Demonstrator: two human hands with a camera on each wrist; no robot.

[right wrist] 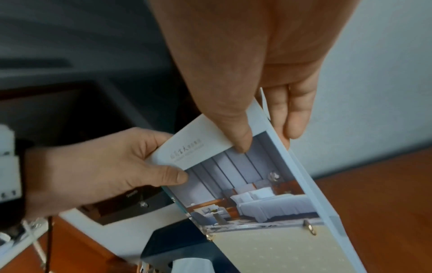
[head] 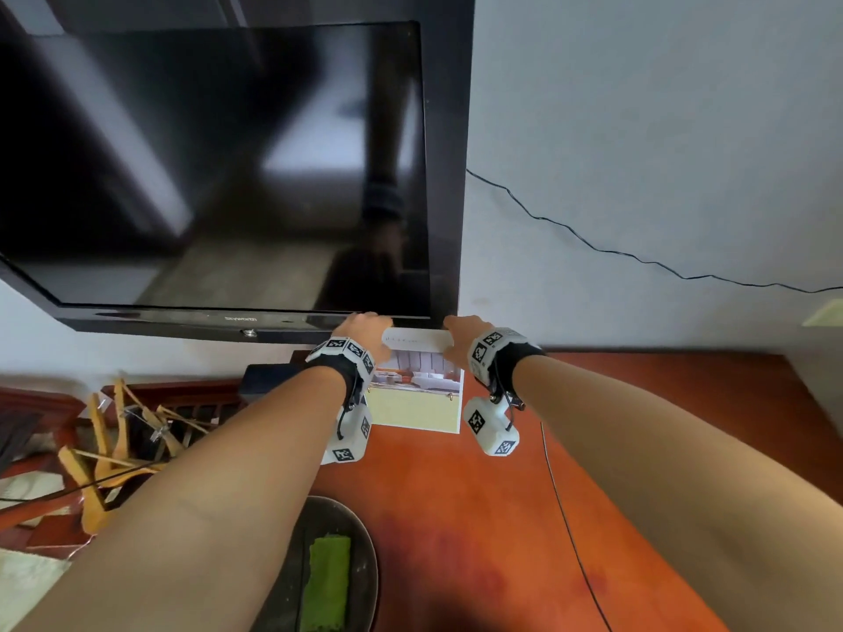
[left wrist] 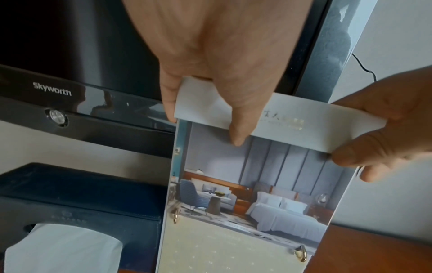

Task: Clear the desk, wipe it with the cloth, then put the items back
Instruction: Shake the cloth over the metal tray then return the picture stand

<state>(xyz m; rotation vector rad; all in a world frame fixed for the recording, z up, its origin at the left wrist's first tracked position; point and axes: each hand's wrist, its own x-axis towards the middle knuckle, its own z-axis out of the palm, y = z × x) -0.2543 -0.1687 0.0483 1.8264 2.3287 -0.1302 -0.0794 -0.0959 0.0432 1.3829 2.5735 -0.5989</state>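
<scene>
A stand-up display card (head: 417, 399) with a bedroom photo and two small gold hooks stands at the back of the reddish wooden desk (head: 638, 449), below the TV's right corner. My left hand (head: 365, 328) pinches its top left corner, thumb in front and fingers behind (left wrist: 205, 103). My right hand (head: 460, 333) pinches the top right corner the same way (right wrist: 265, 137). I cannot tell whether the card's lower edge touches the desk. A folded green cloth (head: 326, 581) lies in a dark oval tray (head: 362, 545) at the desk's near left.
A dark blue tissue box (head: 269, 378) sits just left of the card, against the wall. The black TV (head: 219, 166) hangs close above my hands. A thin black cable (head: 565, 508) runs across the desk on the right. Wooden hangers (head: 118, 431) lie off to the left.
</scene>
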